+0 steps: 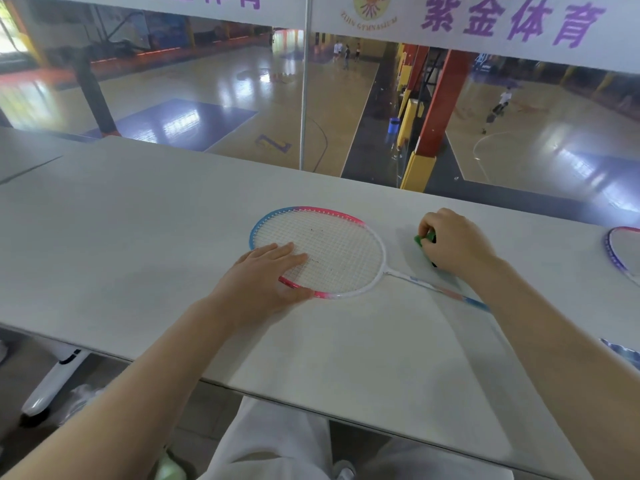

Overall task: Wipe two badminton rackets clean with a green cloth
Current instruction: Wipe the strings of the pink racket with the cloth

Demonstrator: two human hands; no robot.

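A badminton racket (341, 252) with a pink, blue and white frame lies flat on the grey table (138, 237), its shaft running toward the lower right. Dark specks dot its strings. My left hand (266, 282) presses flat on the near-left part of the racket head, fingers straight. To the right of the head, my right hand (453, 242) grips a bunched green cloth (424, 238), most of which is hidden inside the fist. A second racket (623, 251) with a purple frame shows partly at the table's right edge.
A glass pane with a metal post (305, 98) runs along the table's far edge, overlooking a sports hall below. A white chair leg (52, 382) stands under the table at the left. A dark patterned item (623, 353) pokes in at the right edge.
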